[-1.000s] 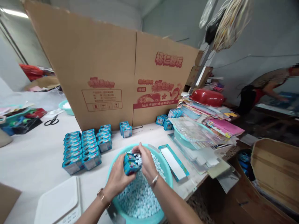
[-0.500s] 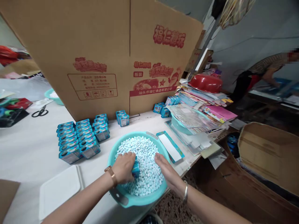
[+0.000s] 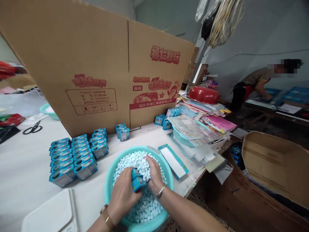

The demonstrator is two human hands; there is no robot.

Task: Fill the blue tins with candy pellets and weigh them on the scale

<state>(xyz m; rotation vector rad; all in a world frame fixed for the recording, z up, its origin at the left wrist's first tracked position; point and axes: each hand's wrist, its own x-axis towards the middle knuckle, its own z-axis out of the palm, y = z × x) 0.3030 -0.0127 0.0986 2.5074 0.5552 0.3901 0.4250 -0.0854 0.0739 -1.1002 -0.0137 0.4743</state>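
Observation:
A turquoise basin (image 3: pixel 109 180) full of small pale blue and white candies (image 3: pixel 147 209) stands at the table's front edge. Over it, my left hand (image 3: pixel 126 190) is closed round small blue boxes (image 3: pixel 138 183), tilted towards the right; the exact number is hard to make out. My right hand (image 3: pixel 155 176) is cupped beside them, with a heap of candies against its palm and fingers. Some of these candies lie at the boxes' upper ends. Right of the basin is a flat blue-edged tray (image 3: pixel 173 161) with a white inside.
Rows of blue boxes (image 3: pixel 72 159) stand at the left, before a large cardboard carton (image 3: pixel 101 64). A white lid (image 3: pixel 49 214) lies front left, scissors (image 3: pixel 32 128) behind. Papers and a red basin (image 3: pixel 203 95) are stacked right. An open carton (image 3: pixel 272 161) and another person (image 3: pixel 253 80) are further right.
My right hand has moved inward with a heap of candies, up against the boxes. My left hand has lifted and tilted the boxes out of the candies. The view has shifted slightly.

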